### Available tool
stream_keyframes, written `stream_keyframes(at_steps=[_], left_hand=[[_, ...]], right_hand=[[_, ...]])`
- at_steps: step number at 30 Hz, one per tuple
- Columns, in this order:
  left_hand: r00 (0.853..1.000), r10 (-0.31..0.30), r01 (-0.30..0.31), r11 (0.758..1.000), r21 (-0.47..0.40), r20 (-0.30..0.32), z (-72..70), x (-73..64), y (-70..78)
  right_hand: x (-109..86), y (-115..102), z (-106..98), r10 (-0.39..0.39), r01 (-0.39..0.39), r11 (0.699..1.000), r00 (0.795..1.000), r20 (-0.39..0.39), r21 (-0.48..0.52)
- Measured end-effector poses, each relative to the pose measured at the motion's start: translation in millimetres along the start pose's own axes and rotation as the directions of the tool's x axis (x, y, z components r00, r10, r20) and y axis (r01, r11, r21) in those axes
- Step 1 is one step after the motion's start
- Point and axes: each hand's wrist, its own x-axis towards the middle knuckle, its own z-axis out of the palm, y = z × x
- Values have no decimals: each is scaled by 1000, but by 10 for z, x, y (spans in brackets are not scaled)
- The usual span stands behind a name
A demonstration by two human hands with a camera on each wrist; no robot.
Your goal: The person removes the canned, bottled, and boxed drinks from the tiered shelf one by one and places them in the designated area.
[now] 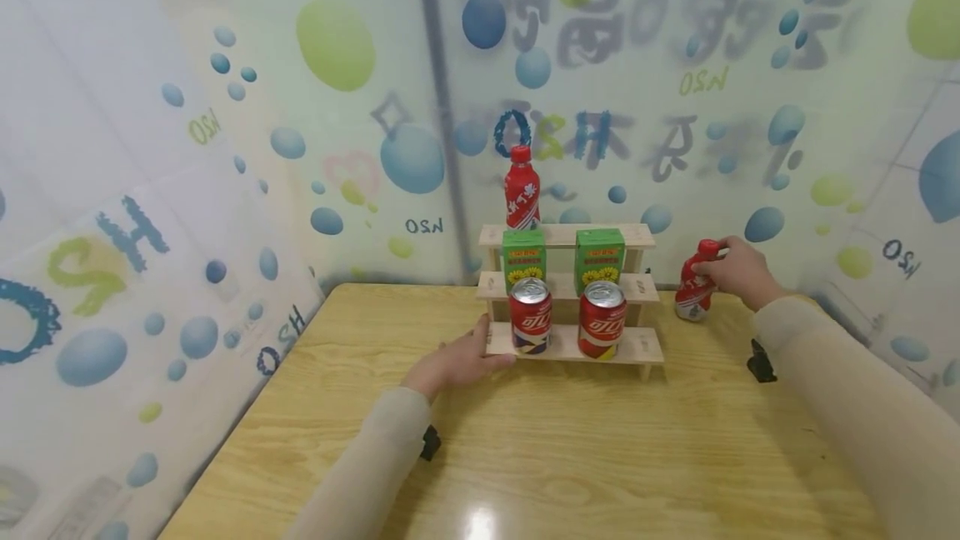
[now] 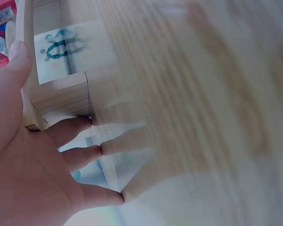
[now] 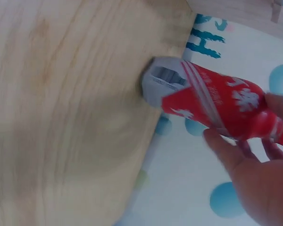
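My right hand pinches a red plastic drink bottle near its neck, right of a small three-tier wooden shelf. The bottle leans a little, its base close over the table in the right wrist view. At the shelf's lower left end rests my left hand, fingers spread and fairly straight, thumb along the front edge. Two red soda cans stand on the bottom tier. Two green drink cartons fill the middle tier behind them. A second red bottle is upright on the top tier, at the left.
The shelf stands toward the back of a light wood-grain table. Close behind rises a pale wall covering printed with blue and green drops. It also runs along both sides.
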Motion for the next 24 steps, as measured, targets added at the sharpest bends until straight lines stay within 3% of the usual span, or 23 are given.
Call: stream_keyframes(at_steps=[5,12,18,24], left_hand=[[1000,-1,1,1000,0,5,-15,8,12],[1000,10,-10,1000,-2,12,-17,7,25],[1000,7,-7,1000,15,10,-18,-9,-3],[1000,4,-4,1000,5,10,-22,-9,25]], right_hand=[[21,-302,-229,-54,57,997,996,73,-51],[89,-1253,-441,-139,138,990,990,17,16],[72,-1969,-196,-211,203,972,976,60,117],[76,-2405,199,-240,227,965,967,86,135]])
